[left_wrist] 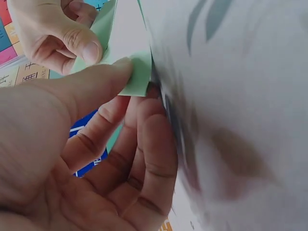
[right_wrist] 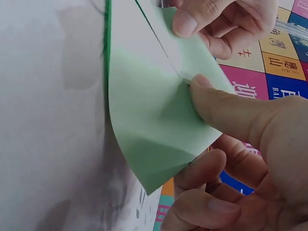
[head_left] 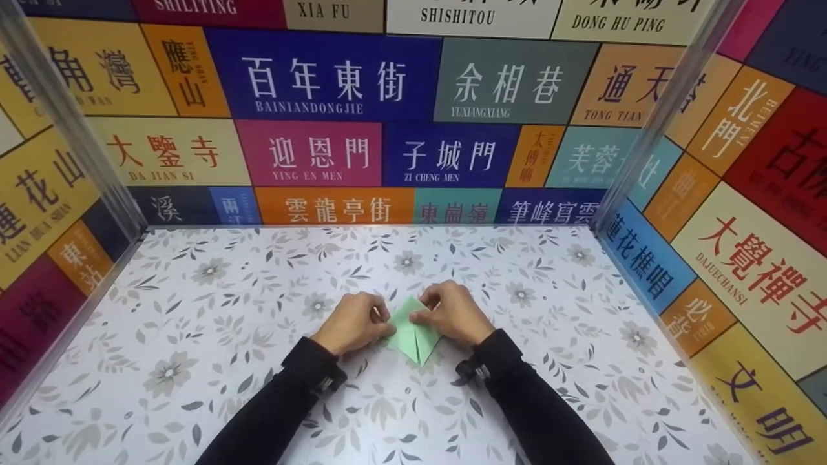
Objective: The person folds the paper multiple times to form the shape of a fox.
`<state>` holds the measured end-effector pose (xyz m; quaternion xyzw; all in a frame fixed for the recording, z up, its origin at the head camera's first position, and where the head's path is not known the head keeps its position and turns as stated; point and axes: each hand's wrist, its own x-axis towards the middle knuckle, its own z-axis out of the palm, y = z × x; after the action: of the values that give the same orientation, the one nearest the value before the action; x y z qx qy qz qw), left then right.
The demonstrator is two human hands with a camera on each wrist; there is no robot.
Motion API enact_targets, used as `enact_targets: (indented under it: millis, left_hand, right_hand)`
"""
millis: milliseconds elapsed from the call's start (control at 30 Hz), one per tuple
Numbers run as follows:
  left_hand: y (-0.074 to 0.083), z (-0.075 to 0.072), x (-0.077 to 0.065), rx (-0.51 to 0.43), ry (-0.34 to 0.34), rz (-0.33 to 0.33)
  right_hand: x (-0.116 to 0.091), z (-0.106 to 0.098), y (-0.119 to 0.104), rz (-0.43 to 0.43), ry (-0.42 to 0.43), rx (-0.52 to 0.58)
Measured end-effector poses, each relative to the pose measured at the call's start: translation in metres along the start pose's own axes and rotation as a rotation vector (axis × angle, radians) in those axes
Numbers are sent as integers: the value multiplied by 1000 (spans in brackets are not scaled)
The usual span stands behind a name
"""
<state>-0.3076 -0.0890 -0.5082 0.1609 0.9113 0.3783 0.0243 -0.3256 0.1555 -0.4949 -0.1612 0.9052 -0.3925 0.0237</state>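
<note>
A folded piece of light green paper, roughly diamond-shaped with a slit running down its lower half, is held just over the table between both hands. My left hand pinches its left corner, thumb on top and fingers beneath, as the left wrist view shows on the green paper. On the other side, my right hand grips the paper's right part. In the right wrist view, the right thumb presses on the green paper near the slit's end, with curled fingers underneath.
The table has a white cover printed with grey flowers and leaves. Upright panels of coloured blocks with Chinese lettering stand behind it, including the back panel, the left panel and the right panel.
</note>
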Motion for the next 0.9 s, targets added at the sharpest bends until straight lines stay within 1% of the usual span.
enact_targets:
  millis: [300, 367, 467, 633, 767, 900]
  left_hand:
    - [-1, -13, 2, -4, 41, 45]
    - [0, -17, 3, -23, 50, 49]
    - [1, -22, 2, -39, 67, 49]
    - [2, -29, 1, -29, 105, 61]
    - [3, -34, 2, -41, 118, 57]
    - [2, -39, 3, -21, 140, 47]
  right_hand:
    - [1, -8, -4, -83, 54, 11]
    - [1, -10, -6, -88, 70, 15]
    - [1, -12, -8, -98, 103, 11]
    - [1, -15, -11, -124, 166, 18]
    - [1, -16, -13, -172, 214, 38]
    - [1, -16, -14, -240, 263, 19]
